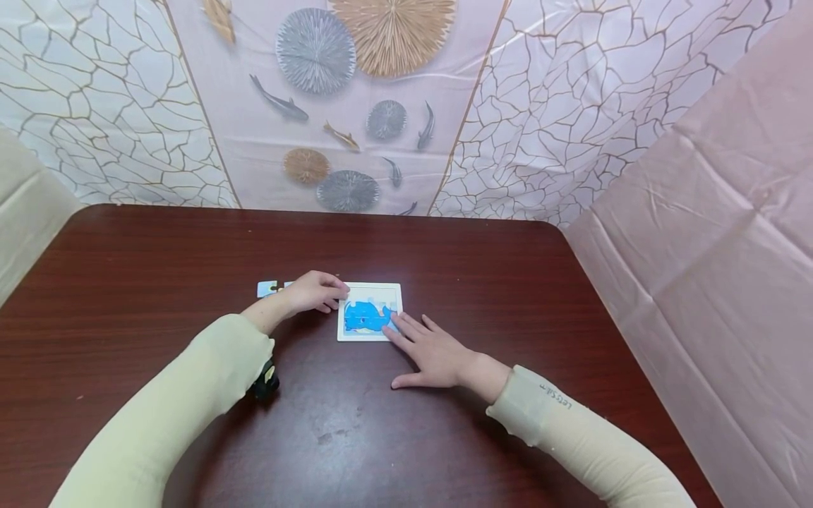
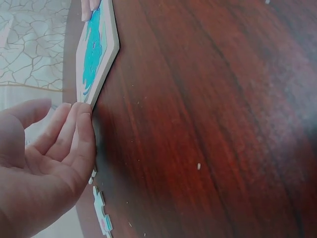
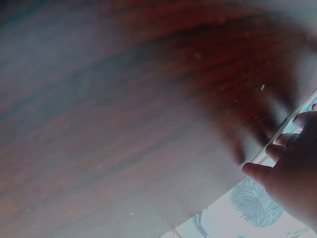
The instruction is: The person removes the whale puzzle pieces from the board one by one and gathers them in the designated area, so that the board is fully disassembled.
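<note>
The puzzle tray (image 1: 375,285), with its blue whale picture (image 1: 363,317), lies flat on the bench (image 1: 330,437), well in from the bench's far edge. At the tray's left edge, the left hand (image 1: 312,291) touches with its fingertips, thumb apart, its grip released. At the tray's lower right edge, the right hand (image 1: 435,353) rests spread fingers over the rim, its grip likewise released. Loose puzzle pieces (image 1: 267,288) lie left of the tray, partly behind the left hand. Bench surface extends broadly right of the tray and on its near side.
</note>
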Demonstrator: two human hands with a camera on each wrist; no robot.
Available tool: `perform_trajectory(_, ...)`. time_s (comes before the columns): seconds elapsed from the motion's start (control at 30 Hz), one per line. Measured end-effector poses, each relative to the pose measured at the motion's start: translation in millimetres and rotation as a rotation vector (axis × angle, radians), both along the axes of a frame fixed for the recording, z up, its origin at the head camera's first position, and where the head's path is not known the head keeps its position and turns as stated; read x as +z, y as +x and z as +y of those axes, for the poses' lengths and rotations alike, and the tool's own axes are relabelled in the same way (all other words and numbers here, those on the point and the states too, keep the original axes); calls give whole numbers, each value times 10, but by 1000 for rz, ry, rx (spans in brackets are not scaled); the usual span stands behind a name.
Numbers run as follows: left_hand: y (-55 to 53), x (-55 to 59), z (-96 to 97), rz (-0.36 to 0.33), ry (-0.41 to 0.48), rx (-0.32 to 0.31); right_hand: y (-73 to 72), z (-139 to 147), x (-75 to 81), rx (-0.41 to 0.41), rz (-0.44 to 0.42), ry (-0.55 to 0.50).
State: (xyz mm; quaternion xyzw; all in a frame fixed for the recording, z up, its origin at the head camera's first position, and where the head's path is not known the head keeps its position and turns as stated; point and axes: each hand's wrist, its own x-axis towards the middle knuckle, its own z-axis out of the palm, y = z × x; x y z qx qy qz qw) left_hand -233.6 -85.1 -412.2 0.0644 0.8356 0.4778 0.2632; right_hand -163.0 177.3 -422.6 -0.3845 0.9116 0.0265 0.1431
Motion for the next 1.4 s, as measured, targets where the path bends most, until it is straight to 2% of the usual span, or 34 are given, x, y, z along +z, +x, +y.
perform_trajectory(0.3,-23,24,34,-23,-45,-40,-3,11,-20,2,9,1)
perform_trajectory(0.6,-7,-2,80,51,-37,-51,-2,16,-20,5,11,3)
perform_trajectory(0.8,-8,-41,117,104,-40,-13,-1,18,-11,10,18,-1)
perform_trajectory(0.97,-16,-85,136,102,-38,21,-13,-5,26,6,3,-11)
perform_trajectory(1.2,-4,-85,147,103,-24,20,-53,-101,42,40,34,-49)
perform_trajectory(1.4,-13,-82,156,114,-12,21,-76,-239,11,67,51,-25)
